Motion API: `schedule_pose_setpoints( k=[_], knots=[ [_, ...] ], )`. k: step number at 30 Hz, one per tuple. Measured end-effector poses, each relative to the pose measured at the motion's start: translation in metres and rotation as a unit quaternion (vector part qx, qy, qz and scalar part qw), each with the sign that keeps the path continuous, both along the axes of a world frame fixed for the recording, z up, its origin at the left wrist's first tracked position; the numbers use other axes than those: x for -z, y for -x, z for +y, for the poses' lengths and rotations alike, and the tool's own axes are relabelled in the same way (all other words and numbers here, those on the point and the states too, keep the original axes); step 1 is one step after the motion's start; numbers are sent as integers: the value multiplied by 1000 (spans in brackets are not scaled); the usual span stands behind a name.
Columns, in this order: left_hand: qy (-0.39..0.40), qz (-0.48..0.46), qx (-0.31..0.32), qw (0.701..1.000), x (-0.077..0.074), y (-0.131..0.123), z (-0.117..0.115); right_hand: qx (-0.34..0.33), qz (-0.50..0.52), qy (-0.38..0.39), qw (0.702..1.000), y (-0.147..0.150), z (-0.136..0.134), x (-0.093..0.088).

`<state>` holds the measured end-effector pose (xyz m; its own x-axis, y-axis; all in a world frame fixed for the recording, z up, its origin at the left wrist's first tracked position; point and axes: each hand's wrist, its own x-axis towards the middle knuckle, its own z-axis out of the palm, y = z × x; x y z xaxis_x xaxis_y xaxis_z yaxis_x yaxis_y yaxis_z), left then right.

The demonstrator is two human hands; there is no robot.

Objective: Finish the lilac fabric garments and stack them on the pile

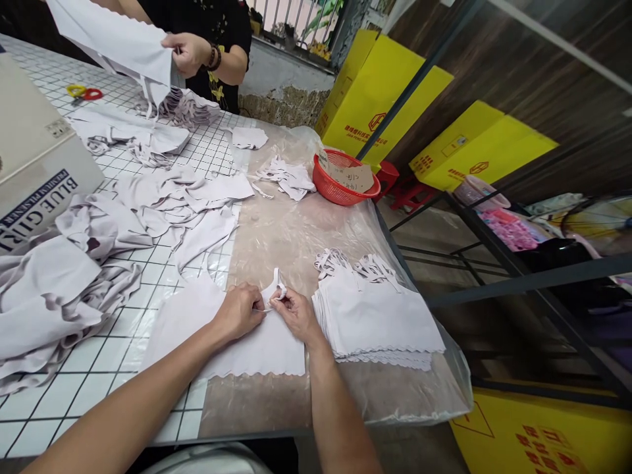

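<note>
A pale camisole top (247, 352) with a scalloped edge lies flat before me, its thin straps toward the far side. My left hand (241, 309) is closed at the neckline, pinching the fabric at the base of a strap. Fingertips of my right hand (295, 315) are closed on the same top's looped strap (276, 284), just right of my left hand. Close to my right hand lies a neat stack of similar tops (375, 316), straps gathered at its far end.
Loose heaps of pale garments (54, 296) cover the left, beside a white carton (44, 151). A red basket (340, 187) holding cardboard stands at the far right edge. Across the table, another person's hand (190, 54) holds up a garment near yellow-and-red snips (83, 93).
</note>
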<state>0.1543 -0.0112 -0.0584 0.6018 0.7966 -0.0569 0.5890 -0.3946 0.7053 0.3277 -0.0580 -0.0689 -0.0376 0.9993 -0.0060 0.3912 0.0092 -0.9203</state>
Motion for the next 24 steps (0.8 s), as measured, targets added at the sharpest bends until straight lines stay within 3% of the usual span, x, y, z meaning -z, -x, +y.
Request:
schedule_pose_setpoints(
  k=[7,24],
  knots=[
    [-39,-5,11,999,3,-1,-4,16,22,24,999,-1,-2,-4],
    [-41,-16,-1,999,9,-1,-2,-72,-142,-29,987,-4,-7,-11]
  ],
)
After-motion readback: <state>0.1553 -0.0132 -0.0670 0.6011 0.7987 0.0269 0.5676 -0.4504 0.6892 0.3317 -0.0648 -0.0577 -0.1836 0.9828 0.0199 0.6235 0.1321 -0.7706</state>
